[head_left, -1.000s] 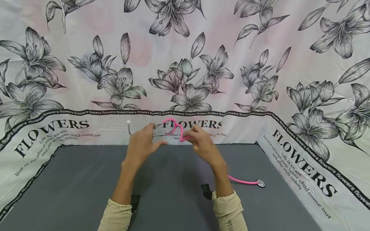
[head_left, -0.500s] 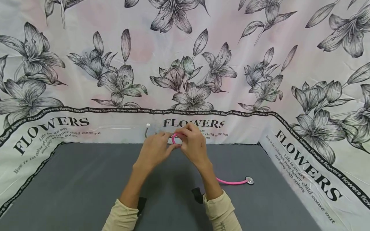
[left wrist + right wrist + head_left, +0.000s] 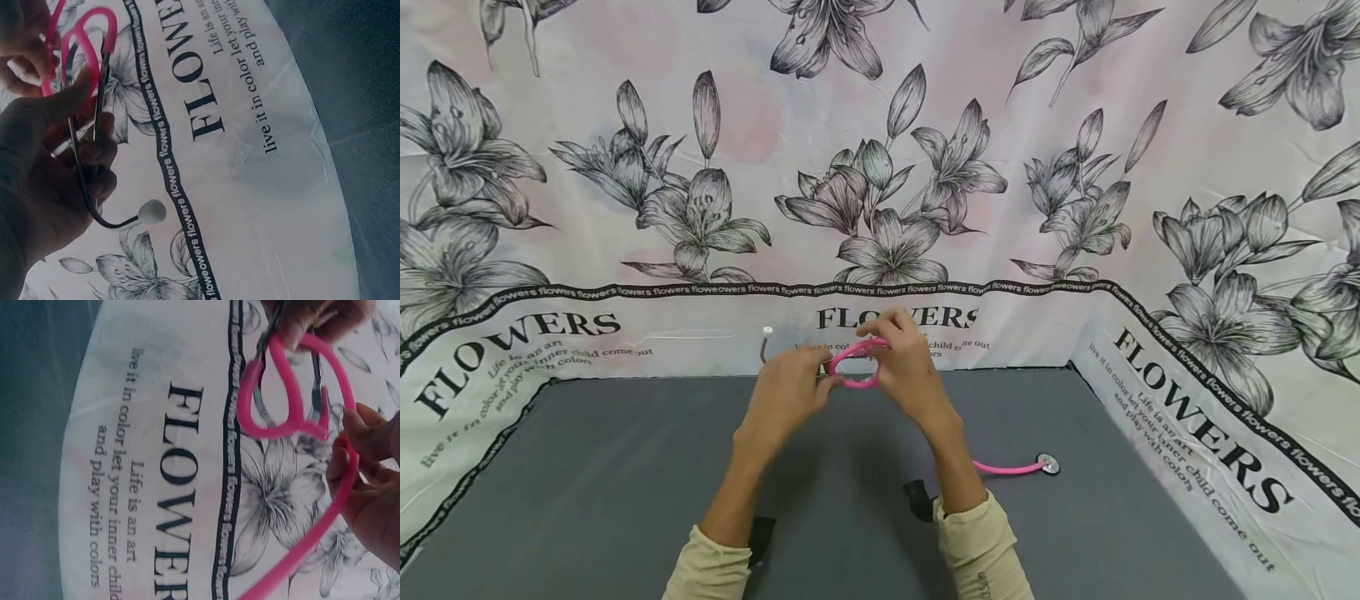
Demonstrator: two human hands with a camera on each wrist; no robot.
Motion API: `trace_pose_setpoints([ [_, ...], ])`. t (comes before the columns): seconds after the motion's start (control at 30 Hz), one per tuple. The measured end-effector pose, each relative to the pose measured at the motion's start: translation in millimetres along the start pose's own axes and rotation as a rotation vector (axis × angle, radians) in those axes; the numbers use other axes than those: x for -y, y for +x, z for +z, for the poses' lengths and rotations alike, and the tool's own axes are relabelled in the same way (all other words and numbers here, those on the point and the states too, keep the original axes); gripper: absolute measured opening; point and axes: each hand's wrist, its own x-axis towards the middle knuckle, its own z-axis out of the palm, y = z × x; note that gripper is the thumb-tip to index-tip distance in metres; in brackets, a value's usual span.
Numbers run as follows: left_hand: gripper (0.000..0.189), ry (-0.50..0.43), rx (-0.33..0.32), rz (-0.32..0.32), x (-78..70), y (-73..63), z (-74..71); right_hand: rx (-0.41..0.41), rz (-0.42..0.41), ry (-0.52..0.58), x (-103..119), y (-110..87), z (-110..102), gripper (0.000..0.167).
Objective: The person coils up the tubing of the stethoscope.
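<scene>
Both hands hold a stethoscope with pink tubing [image 3: 294, 553] up above the far part of the table. My left hand [image 3: 778, 400] grips its metal ear tubes [image 3: 79, 159] near the pink fork, thumb against the tubing. One ear tube curves out past the fingers to a white ear tip [image 3: 152, 212]. My right hand [image 3: 913, 375] pinches the single tube between thumb and fingers, bending it back in a loop toward the left hand. The round chest piece [image 3: 1048, 464] lies on the table at the right; part of the tube leading to it is hidden behind the right forearm.
A grey tabletop [image 3: 647, 492] lies under the arms. Behind and along both sides hangs a white cloth [image 3: 880, 183] printed with lilies and lettering. Dark straps [image 3: 917, 500] show at the wrists beside the rolled sleeves [image 3: 981, 542].
The right hand has come left and up close to the left hand, then drawn slightly apart, looping the pink tubing between them. The chest piece has slid a little left on the table.
</scene>
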Motion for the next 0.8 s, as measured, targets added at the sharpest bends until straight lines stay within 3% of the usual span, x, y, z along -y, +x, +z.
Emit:
trace_pose_setpoints([
  [0.13, 0.024, -0.076, 0.074, 0.028, 3.9, 0.1, -5.9, 0.025, 0.032, 0.023, -6, 1.4, -9, 0.015],
  [0.27, 0.024, -0.151, 0.087, 0.073, 4.1, -2.0, -12.5, 0.021, 0.121, 0.09, -14, -1.3, -15, 0.013],
  [0.43, 0.021, -0.328, 0.126, 0.159, -1.4, -2.2, -16.1, 0.04, 0.237, 0.203, -24, -9.1, -19, 0.011],
  [0.53, 0.018, -0.426, 0.155, 0.182, -4.5, -1.0, -17.6, 0.087, 0.289, 0.271, -26, -11.2, -19, 0.01],
  [0.7, 0.018, -0.519, 0.147, 0.182, -2.1, -1.6, -21.7, 0.201, 0.351, 0.408, -24, -10.2, -16, 0.013],
  [0.8, 0.022, -0.558, 0.14, 0.167, 0.1, -1.8, -23.1, 0.293, 0.353, 0.428, -24, -8.8, -14, 0.011],
])
